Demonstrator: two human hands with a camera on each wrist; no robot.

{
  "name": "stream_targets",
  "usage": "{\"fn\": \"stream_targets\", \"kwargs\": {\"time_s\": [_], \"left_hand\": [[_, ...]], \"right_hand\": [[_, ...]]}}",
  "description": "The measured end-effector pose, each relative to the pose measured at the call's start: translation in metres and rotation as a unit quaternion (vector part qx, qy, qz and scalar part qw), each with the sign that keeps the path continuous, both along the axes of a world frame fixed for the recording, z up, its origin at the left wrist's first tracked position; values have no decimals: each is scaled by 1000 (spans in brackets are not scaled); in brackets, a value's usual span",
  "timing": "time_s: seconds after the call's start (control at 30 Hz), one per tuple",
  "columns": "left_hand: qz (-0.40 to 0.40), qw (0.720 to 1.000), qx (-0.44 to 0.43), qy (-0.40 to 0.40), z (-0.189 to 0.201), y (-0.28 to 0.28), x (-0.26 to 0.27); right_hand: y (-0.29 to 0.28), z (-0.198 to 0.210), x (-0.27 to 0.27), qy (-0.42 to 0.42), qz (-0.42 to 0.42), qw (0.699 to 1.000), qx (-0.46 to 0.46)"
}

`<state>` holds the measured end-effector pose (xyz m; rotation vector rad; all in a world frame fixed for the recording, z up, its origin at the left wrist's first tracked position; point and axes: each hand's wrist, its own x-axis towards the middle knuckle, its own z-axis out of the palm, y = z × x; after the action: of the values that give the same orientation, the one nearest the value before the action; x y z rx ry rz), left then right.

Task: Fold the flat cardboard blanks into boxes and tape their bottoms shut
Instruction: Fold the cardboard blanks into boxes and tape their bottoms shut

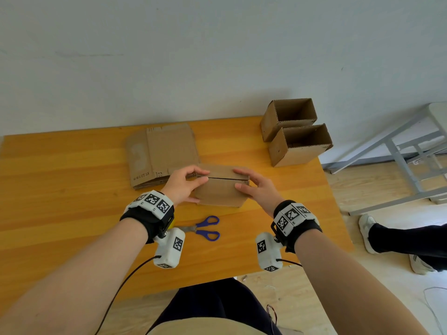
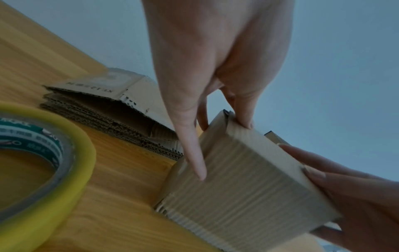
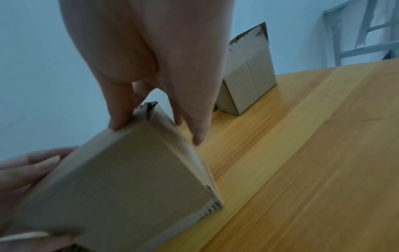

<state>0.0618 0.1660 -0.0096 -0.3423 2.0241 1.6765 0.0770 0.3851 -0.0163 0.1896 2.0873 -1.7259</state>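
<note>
A small cardboard box (image 1: 220, 193) stands on the wooden table (image 1: 72, 189) with its two flaps folded flat on top and a thin dark seam between them. My left hand (image 1: 186, 187) clasps its left end: the thumb (image 2: 194, 153) lies down the near face and the fingers rest on the top edge. Over the right end, my right hand (image 1: 256, 189) holds the box (image 3: 129, 170), thumb (image 3: 121, 110) on the top edge and fingers down the end wall. A yellow-rimmed tape roll (image 2: 43, 162) lies on the table under my left wrist.
A stack of flat cardboard blanks (image 1: 162, 153) lies just behind the box on the left. Two open-topped folded boxes (image 1: 300, 146) stand at the table's far right corner. Blue-handled scissors (image 1: 205, 228) lie near the front. Another person's legs (image 1: 411, 240) and a grey metal frame (image 1: 399, 153) are on the right.
</note>
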Motion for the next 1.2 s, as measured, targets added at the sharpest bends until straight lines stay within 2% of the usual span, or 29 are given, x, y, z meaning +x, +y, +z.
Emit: {"fn": "stream_targets", "kwargs": {"time_s": [0.1,0.17,0.2,0.27,0.3,0.33,0.43,0.6,0.7,0.83,0.97,1.1,1.2], "left_hand": [[1,1000,-11,24,-2,1,1],[7,999,-15,33,-2,2,2],[9,999,-17,36,-3,3,2],[16,999,-19,39,-3,3,3],[18,999,-21,42,-3,3,4],[19,998,-24,46,-2,4,4],[12,998,-34,59,0,5,6],[-61,993,-39,95,-4,-9,12],[-88,980,-103,143,-14,-29,18],[-144,941,-260,160,-22,-57,33],[-243,906,-328,115,-29,-80,47],[-341,855,-385,57,-37,-91,62],[-387,823,-413,52,-43,-92,72]], "right_hand": [[-4,-2,-1,52,29,992,107],[-8,0,0,91,73,975,191],[-11,1,2,134,105,950,260],[-19,3,6,241,169,875,384],[-23,3,8,275,199,848,408],[-27,4,8,286,228,835,412],[-39,1,11,272,273,837,389],[-43,-7,13,299,263,834,383],[-44,-10,13,303,266,826,393],[-44,-12,13,299,273,817,411],[-46,-14,15,294,255,825,409],[-48,-16,17,304,236,828,409],[-48,-16,19,305,226,831,406]]}}
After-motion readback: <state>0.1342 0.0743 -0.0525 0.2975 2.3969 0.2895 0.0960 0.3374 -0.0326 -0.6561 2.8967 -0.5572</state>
